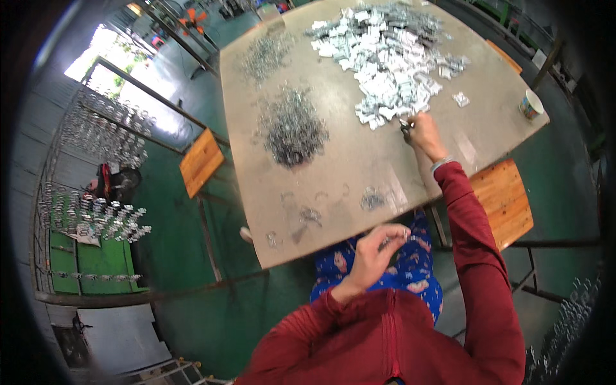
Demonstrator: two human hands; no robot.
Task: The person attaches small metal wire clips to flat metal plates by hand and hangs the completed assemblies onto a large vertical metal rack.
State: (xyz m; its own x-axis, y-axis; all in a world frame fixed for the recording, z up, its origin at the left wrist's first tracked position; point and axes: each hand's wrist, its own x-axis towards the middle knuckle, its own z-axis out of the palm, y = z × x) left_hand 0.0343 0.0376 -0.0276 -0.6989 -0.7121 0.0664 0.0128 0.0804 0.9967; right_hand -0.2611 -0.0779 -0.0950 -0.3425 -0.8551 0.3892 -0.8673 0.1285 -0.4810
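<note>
My right hand [425,133] is stretched over the table at the near edge of a big heap of flat silvery-white pieces [398,70]. Its fingers are closed on a small dark tool [405,127], perhaps pliers; the hand covers most of it. My left hand [375,251] is held above my lap, just off the table's near edge. Thumb and fingers pinch a small shiny metal piece [407,235], too small to make out its kind. On the table near that hand lie a small cluster of wire-like metal bits [372,198] and another little bunch [310,215].
The brown table [346,154] also bears a dark pile of small metal parts [292,131], a thinner one [266,56] behind it, and a paper cup [530,104] at the right corner. Wooden stools [201,163] flank it. Racks of hanging metal parts [96,215] stand left.
</note>
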